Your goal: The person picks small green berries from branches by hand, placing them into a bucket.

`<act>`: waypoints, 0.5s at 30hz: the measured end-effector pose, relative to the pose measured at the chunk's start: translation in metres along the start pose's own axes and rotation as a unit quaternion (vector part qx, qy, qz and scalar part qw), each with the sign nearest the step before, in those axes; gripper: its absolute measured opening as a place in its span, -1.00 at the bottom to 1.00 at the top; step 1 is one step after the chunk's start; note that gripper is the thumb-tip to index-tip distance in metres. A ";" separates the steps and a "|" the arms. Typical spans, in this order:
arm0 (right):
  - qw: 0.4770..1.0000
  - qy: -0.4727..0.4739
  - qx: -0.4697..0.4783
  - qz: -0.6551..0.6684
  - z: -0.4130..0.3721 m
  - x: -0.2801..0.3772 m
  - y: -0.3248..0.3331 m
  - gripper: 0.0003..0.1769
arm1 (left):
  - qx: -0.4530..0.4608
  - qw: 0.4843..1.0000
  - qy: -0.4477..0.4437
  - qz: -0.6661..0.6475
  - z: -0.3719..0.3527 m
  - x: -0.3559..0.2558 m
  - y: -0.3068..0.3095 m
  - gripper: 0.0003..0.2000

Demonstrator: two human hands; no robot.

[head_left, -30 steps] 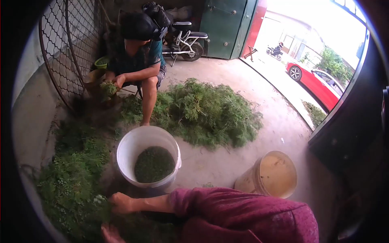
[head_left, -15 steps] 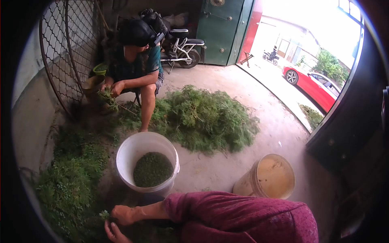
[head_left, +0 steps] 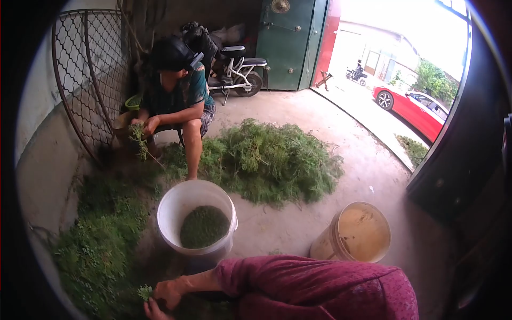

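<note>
At the lower left, my right hand (head_left: pixel 169 293), its arm in a magenta sleeve (head_left: pixel 309 277), is closed with fingers bent at a small leafy green sprig (head_left: pixel 145 292). Just below it, my left hand (head_left: pixel 155 310) is closed, its fingertips meeting the base of the same sprig; the bottom edge cuts off part of this hand. Leafy green cuttings (head_left: pixel 96 261) are heaped beside and under both hands. Above my right forearm stands a white bucket (head_left: pixel 173 205) with small picked green leaves (head_left: pixel 204 228) in its bottom.
A second bucket (head_left: pixel 328 242) stands to the right. A large green pile (head_left: pixel 282 160) lies mid-floor. Across from me a seated person (head_left: pixel 178 101) holds a stem (head_left: pixel 140 140) near a tan container. Behind are a scooter (head_left: pixel 242 74), a wire mesh panel (head_left: pixel 88 69) and a green door (head_left: pixel 293 48).
My hands have moved slightly right and down with the sprig, and my left fingers have come in closer to it. The whole view has shifted a little. The other person's stem hangs lower.
</note>
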State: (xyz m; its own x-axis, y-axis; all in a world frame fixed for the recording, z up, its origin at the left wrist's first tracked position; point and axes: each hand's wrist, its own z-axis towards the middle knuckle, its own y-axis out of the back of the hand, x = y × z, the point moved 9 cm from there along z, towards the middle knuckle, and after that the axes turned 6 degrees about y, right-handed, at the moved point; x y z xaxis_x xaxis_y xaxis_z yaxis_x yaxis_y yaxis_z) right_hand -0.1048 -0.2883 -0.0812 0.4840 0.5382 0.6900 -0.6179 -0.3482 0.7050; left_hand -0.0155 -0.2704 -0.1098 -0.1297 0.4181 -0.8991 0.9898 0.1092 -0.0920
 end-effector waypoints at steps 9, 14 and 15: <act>0.953 -0.092 -0.016 0.289 -0.016 -0.006 0.035 -0.77 | -0.034 0.999 0.001 -0.005 -0.011 -0.007 0.006 -0.53; 0.920 -0.182 -0.134 0.319 -0.021 -0.050 0.046 -0.76 | -0.032 0.999 0.029 -0.003 -0.007 0.000 0.009 -0.51; 0.970 -0.064 -0.096 0.214 -0.007 -0.053 0.040 -0.75 | -0.033 0.999 0.038 -0.011 -0.004 0.004 0.010 -0.51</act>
State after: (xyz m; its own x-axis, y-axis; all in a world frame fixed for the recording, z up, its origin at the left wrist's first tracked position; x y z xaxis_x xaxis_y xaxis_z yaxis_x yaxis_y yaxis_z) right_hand -0.1597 -0.3253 -0.0911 0.2232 0.2718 0.9361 -0.8770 -0.3631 0.3145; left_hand -0.0068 -0.2641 -0.1129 -0.1589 0.4818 -0.8617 0.9808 0.1773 -0.0818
